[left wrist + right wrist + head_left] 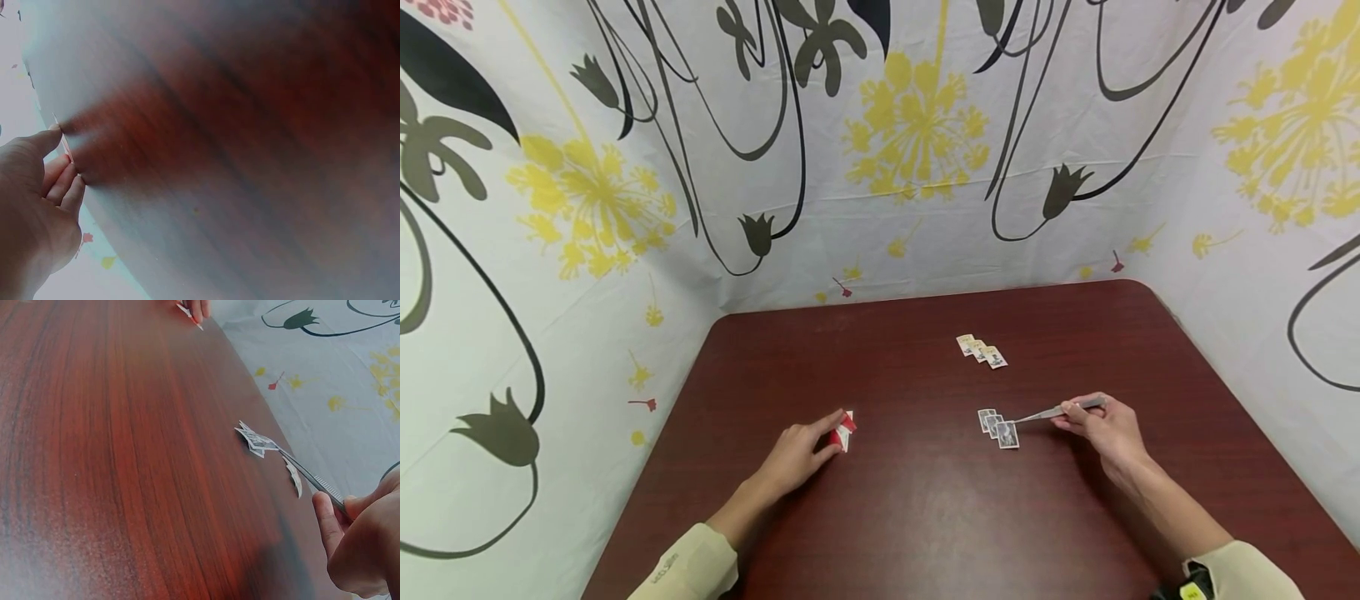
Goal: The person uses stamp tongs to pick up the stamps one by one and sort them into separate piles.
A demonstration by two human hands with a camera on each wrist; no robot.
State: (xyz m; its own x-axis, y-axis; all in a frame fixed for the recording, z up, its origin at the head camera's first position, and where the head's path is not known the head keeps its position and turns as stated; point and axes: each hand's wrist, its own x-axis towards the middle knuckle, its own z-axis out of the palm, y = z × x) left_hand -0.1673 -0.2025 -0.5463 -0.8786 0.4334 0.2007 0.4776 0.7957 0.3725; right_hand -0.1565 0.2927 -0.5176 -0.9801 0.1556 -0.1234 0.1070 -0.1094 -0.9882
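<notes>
Thumb and fingertips of my left hand (793, 457) hold the edges of small red and white stamps (845, 437) low at the table, partly covering them. In the left wrist view, the left hand (47, 187) has its fingertips and thumb along their thin edge. My right hand (1108, 429) grips metal tweezers (1048, 413) between thumb and fingers. The tweezers' tip meets the nearest of three overlapping grey stamps (1008, 435) with white borders. In the right wrist view, that grey stamp (265, 444) is at the tip and looks slightly raised on one side.
Three overlapping yellowish stamps (981, 351) lie farther back on the dark red-brown wooden table (910, 517). A white cloth (917, 242) with flower prints hangs behind the table and along both sides.
</notes>
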